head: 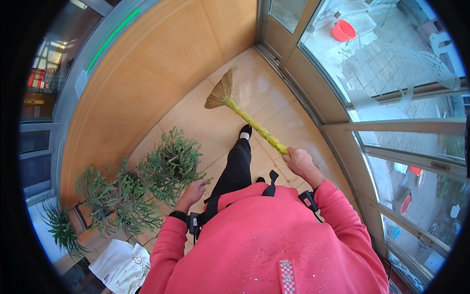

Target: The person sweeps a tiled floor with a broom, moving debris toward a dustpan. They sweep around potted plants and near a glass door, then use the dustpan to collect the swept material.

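Observation:
My right hand is closed around the end of a broom's handle, which is wrapped in yellow-green material. The broom's fanned straw head points away from me over the tiled floor, near the wooden panelling. Its outer bristles look blurred. At my left side, my left hand hangs with nothing visible in it, close to the tips of a leafy potted plant. The fingers are partly curled, and their underside is hidden.
More potted plants stand to my left, beside curved wooden panelling. Glazed sliding doors with a floor track run along my right. A white cloth lies at lower left. Outside sits a red basin.

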Available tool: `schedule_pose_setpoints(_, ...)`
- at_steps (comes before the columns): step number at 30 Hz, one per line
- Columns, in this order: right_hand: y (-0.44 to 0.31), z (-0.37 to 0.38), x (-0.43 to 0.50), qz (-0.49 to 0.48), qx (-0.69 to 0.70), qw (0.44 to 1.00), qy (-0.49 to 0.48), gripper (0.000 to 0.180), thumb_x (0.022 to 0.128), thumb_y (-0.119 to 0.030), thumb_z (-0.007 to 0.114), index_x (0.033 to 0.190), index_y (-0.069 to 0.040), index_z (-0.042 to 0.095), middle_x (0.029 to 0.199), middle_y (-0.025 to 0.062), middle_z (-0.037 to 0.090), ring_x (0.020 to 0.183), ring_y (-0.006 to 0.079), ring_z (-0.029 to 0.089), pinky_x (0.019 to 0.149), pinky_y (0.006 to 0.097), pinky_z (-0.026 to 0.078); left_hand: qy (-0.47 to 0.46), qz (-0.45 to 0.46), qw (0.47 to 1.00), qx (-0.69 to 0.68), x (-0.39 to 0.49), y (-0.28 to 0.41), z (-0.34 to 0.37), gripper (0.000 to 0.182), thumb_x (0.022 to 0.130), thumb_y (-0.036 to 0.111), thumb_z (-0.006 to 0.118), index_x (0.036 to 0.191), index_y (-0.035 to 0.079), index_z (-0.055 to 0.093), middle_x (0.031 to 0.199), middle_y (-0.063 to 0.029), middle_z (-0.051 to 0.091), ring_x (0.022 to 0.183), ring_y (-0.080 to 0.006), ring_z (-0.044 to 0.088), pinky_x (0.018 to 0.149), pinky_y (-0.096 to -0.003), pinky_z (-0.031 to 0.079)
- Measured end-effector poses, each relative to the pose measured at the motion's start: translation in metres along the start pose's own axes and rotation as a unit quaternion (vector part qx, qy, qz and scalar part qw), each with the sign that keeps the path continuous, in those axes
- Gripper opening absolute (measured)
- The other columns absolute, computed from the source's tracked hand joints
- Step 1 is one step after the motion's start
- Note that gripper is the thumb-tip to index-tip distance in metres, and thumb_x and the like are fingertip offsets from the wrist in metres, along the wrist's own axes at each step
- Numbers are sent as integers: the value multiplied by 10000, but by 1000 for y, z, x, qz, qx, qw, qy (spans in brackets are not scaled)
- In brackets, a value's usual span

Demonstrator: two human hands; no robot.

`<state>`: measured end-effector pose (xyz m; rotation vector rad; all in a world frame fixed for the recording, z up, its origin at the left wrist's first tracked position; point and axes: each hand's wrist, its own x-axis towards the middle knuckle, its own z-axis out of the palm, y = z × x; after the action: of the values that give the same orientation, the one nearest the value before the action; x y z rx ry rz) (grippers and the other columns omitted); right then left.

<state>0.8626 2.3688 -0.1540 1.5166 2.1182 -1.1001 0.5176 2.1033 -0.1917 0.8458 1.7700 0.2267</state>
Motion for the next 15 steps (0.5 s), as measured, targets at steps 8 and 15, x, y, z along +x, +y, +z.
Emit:
schedule_pose_setpoints(8, -84, -34, 189, -48, -85, 995, -12, 266, 844, -281, 556, 915, -36, 633, 909, 190, 652, 880, 351, 631, 759, 437, 505, 39, -54, 998, -10, 58, 33, -102, 348, 807, 41, 504, 1143, -22, 567, 1090, -195, 626, 1021, -288, 606, 902, -346, 458)
schedule_pose_setpoints(15, -51, -71, 158, 99, 7, 994, -43, 321, 853, -306, 558, 948, -10, 634, 947, 238, 634, 919, 384, 611, 786, 451, 489, 5, -43, 999, -8, 105, 64, -139, 364, 815, 25, 495, 1171, -31, 550, 1124, -201, 613, 1058, -281, 592, 916, -341, 445)
